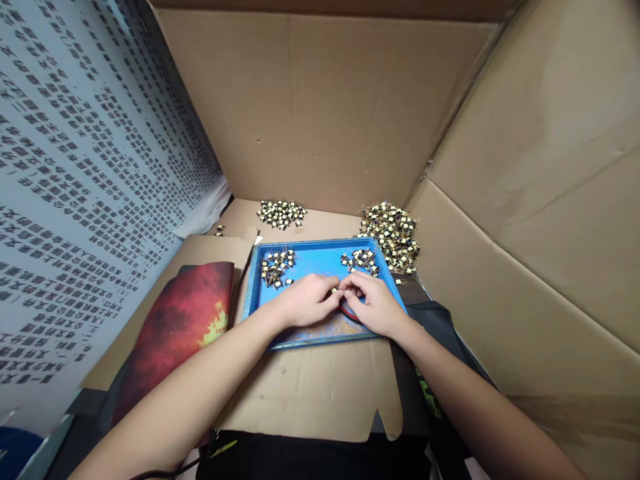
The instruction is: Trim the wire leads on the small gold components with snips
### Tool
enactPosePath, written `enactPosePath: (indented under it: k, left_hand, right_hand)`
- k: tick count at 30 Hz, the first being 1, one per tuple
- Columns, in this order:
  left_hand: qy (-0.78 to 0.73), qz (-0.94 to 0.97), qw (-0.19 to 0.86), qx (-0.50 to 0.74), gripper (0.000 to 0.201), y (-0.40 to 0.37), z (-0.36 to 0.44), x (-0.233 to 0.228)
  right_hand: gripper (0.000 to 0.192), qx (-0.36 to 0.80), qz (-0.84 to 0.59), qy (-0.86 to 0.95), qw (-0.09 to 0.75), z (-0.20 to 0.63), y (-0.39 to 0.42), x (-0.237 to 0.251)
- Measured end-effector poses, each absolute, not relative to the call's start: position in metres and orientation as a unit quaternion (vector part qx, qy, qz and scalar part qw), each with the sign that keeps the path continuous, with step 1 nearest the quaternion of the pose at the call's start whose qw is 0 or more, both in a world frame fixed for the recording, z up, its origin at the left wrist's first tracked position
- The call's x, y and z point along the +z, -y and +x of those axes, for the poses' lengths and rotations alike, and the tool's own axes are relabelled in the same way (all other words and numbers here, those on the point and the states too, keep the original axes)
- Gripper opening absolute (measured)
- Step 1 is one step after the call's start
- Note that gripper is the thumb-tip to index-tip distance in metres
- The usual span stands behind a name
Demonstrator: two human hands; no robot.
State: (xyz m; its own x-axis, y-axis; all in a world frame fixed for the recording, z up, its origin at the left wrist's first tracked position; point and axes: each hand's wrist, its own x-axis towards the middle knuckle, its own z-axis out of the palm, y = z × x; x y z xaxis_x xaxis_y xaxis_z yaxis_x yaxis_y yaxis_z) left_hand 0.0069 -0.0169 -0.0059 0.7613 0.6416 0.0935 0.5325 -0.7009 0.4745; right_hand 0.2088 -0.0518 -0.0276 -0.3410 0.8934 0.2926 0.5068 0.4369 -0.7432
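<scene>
Over the blue tray (320, 257), both of my hands meet with fingertips nearly touching. My left hand (311, 300) pinches a small yellow-and-black coil component (335, 290), mostly hidden by the fingers. The fingers of my right hand (373, 303) are closed right beside it; what they grip is hidden. A red-and-black strip or handle (351, 313) shows beneath the right hand, its kind unclear. Inside the tray lie a left cluster of coil components (276, 265) and a right cluster (361, 261), with thin wires sticking out. Copper-coloured wire scraps (333, 328) cover the tray's near part.
Behind the tray are a small pile of components (281, 213) and a larger wiry heap (393, 233). Cardboard walls (330, 107) enclose the back and right; a printed sheet (100, 167) hangs left. A red patterned mat (185, 320) lies left of the tray, on cardboard (310, 393).
</scene>
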Motion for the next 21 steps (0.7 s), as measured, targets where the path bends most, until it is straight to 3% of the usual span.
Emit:
enactPosePath:
  k: [21]
  left_hand:
    - [-0.319, 0.872, 0.31, 0.205, 0.038, 0.02, 0.007, 0.007]
  right_hand:
    - [0.012, 0.281, -0.469, 0.697, 0.464, 0.206, 0.056, -0.022]
